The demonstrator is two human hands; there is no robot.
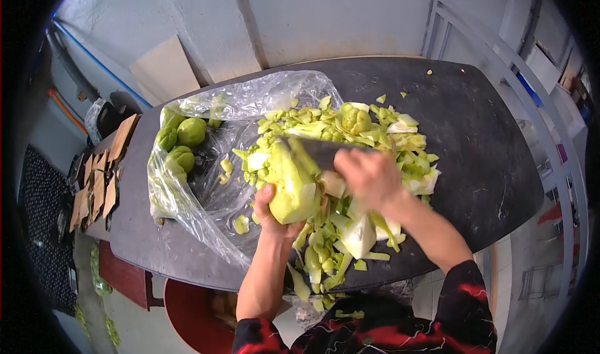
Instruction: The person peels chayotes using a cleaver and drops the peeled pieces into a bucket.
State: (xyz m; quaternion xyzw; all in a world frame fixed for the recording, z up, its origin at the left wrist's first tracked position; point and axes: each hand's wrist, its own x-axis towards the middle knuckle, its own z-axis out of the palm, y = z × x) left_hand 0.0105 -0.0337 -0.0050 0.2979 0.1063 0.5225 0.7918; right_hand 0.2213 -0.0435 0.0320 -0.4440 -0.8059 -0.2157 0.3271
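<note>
- Vegetable (287, 188), head view: firm, lumpy and blocky, with flat cut facets, held just right of the plastic bag (262, 94), which is clear, thin and crinkled.
- Its skin is pale yellow-green, glossy in patches.
- Left hand (275, 219): fingers wrapped around the vegetable's lower part.
- Right hand (369, 176): fingers clenched on a knife (322, 154), blurred; whether its blade touches the vegetable, I cannot tell.
- Green and white trimmings (412, 166) heap right of the bag, partly hidden by both hands.
- Rounded green vegetables (192, 132) lie in the bag.
- Smooth, dark worktop (475, 141) under the bag.
</note>
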